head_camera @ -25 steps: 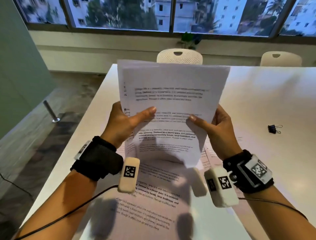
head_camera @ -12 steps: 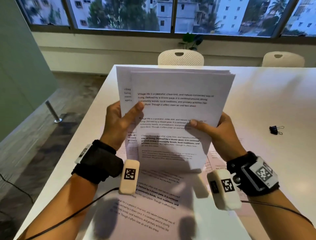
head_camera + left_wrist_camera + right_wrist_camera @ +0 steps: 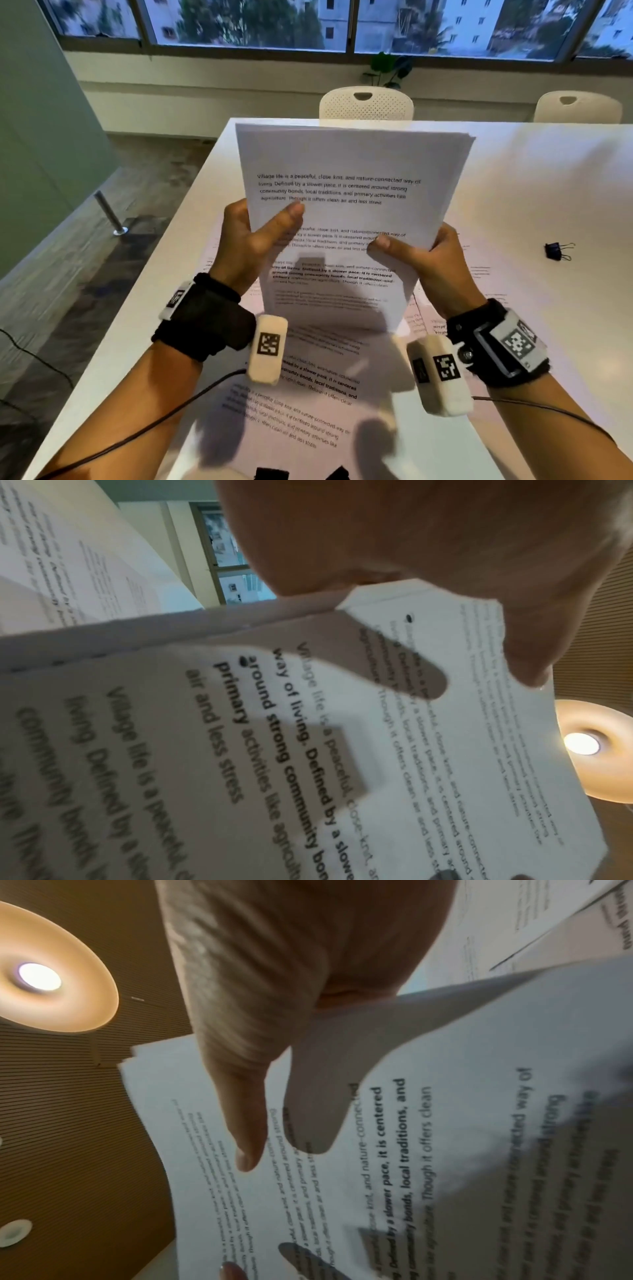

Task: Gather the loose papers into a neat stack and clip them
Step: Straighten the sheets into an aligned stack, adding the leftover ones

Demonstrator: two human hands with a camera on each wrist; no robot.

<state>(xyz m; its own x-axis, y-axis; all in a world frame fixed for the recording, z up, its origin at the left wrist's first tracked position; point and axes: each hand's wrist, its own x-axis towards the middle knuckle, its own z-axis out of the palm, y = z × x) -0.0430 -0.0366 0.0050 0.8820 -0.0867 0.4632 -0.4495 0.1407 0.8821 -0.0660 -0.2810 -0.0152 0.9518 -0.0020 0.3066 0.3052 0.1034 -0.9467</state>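
A stack of printed white papers (image 3: 349, 161) stands upright above the white table (image 3: 534, 192), its top edges nearly even. My left hand (image 3: 260, 236) grips its left side, thumb on the front sheet. At the lower right edge my right hand (image 3: 418, 253) grips the stack, thumb in front. More printed sheets (image 3: 308, 394) lie flat on the table under the hands. A black binder clip (image 3: 558, 251) lies on the table to the right, apart from both hands. Both wrist views show a thumb over the stack (image 3: 428, 750) (image 3: 394, 1164) at close range.
Two white chairs (image 3: 365, 102) (image 3: 577, 107) stand behind the table's far edge, below the windows. The table's left edge (image 3: 164, 274) drops to the floor, where a metal post (image 3: 108, 214) stands. Cables run from both wrists.
The sheets were fanned apart at the top left; now their edges line up more closely. The left thumb has slid up the front sheet. Both hands keep their hold.
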